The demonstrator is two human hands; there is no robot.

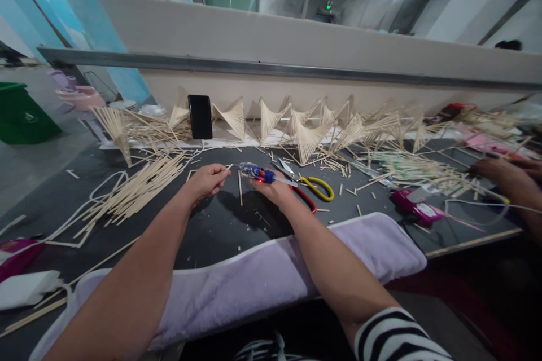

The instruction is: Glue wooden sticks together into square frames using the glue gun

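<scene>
Midway across the desk (212,242), the glue gun (256,171)'s gripped in the right hand (274,192), tip by a stick (228,169) pinched in the left hand (208,183). Looks like several twisted frames (310,140) are done along the back edge, loose sticks (141,185) left unused. Decent bare room toward the front-edge towel (241,285); scissors (318,187) crowd the right hand.

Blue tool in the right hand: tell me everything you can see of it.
The blue tool looks like a small glue gun, with a shiny, plastic-looking body, partly clear and partly blue. A red light glows on it. It lies roughly level above the dark tabletop, gripped by the right hand. Its narrow tip points towards the left hand, which pinches a thin stick; whether tip and stick touch is unclear. A translucent rod extends from its rear.
</scene>
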